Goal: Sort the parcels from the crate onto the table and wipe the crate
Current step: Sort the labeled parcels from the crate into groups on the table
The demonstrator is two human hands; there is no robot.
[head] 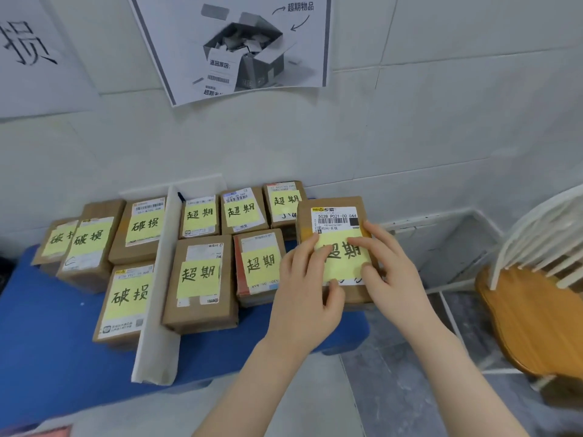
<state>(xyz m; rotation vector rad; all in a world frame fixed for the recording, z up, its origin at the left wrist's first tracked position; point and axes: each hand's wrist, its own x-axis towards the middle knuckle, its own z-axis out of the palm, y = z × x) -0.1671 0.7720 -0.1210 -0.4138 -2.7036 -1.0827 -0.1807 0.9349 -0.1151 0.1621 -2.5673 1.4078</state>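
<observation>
A blue table (47, 342) fills the lower left of the frame. Its left and near sides are cut off by the frame edge. A wooden chair (536, 310) at the right edge is only partly in view. On the wall, a poster (233, 48) at top centre loses its upper part, and a second sheet (31, 52) at upper left shows only part of one large character.

A white divider strip (157, 294) runs from the wall toward the viewer and splits the parcels. To its left are the 破损 parcels (129, 298), with the far-left ones overlapping and half hidden. To its right are the 超期 parcels (202, 279).

The held parcel (334, 216) is right of centre, at the table's right end, and it covers part of the rear right box. Its long axis runs from the viewer toward the wall, with the barcode end at the wall side and the writing upright to the viewer. Its underside is hidden, so I cannot tell whether it rests on anything.

The left hand (303, 288) grasps its near left corner, with fingers over the yellow note (344, 252) and the thumb at the near edge. The right hand (388, 269) clasps the right side and hides that edge.
</observation>
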